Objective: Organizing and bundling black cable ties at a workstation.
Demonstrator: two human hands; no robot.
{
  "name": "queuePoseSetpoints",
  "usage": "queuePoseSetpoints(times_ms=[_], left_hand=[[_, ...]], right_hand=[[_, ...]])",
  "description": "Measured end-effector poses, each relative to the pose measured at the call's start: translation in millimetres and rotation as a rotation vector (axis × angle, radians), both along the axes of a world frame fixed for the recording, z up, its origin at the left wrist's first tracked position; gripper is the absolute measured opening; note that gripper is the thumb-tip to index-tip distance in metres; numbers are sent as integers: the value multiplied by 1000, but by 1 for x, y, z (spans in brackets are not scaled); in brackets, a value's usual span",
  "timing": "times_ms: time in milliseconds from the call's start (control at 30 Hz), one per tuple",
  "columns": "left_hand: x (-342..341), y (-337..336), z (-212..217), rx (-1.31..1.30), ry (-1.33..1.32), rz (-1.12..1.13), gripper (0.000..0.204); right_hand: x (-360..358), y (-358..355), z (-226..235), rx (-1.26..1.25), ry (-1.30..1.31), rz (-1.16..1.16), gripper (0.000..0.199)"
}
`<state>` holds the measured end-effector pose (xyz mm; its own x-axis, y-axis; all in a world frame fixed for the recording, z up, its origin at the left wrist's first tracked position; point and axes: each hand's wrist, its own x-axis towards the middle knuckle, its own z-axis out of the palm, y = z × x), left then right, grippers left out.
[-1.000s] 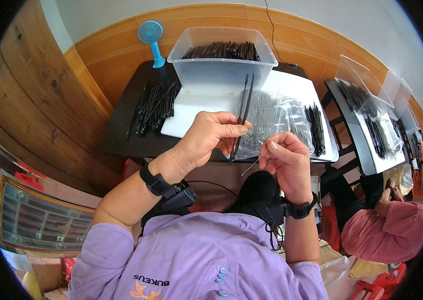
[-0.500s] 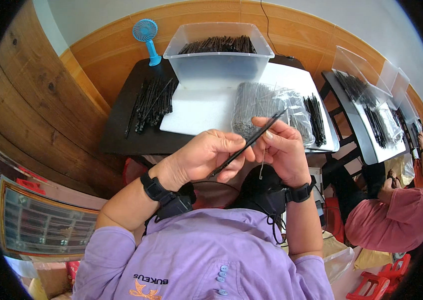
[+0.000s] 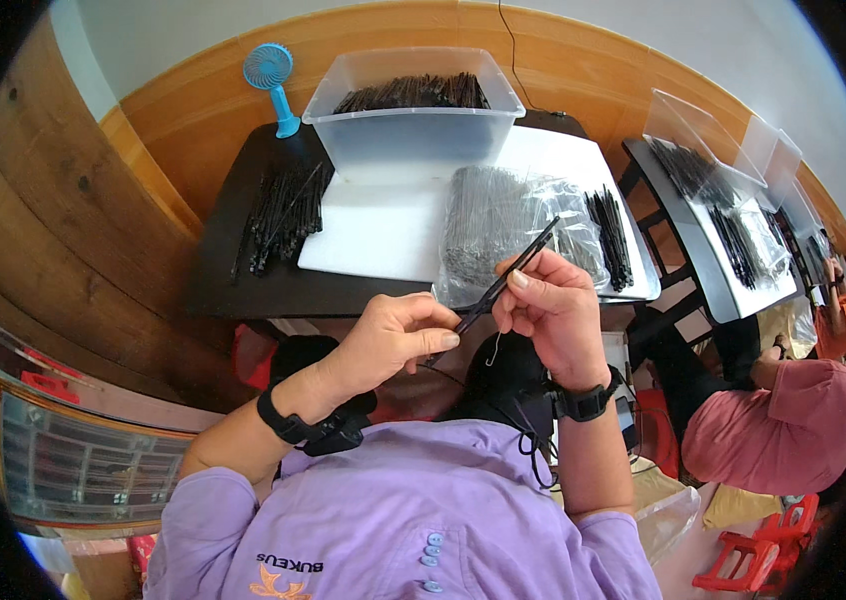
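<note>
A slim black rod (image 3: 488, 299) is held aslant over my lap, its upper end pointing away to the right. My left hand (image 3: 391, 342) pinches it near the lower end between thumb and fingers. Closed beside the rod's middle, my right hand (image 3: 559, 312) grips a thin metal wire (image 3: 493, 350) whose hooked end hangs below the fingers. How the wire meets the rod is hidden by the fingers. Beyond my hands, a clear plastic bag (image 3: 488, 215) full of thin metal wires lies on a white foam sheet (image 3: 373, 235).
A clear bin (image 3: 413, 140) of dark rods stands at the back, a blue fan (image 3: 285, 115) to its left. Rod bundles lie on the left (image 3: 283, 220) and right (image 3: 609, 240) of the black table (image 3: 213, 270). A person in pink (image 3: 773, 425) sits at the right.
The view has shifted slightly. The rod has turned somewhat steeper, and my left hand has slid down toward its lower end. Both hands keep their hold.
</note>
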<state>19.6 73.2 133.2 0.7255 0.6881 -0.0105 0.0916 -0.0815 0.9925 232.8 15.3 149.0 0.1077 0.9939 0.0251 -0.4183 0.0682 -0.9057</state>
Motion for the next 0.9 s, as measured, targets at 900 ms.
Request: queuePoseSetpoints(times_ms=[900], left_hand=[[9,20,2,-432,-495,63,32]], right_hand=[[4,-58,-15,306,-165,-420,19]])
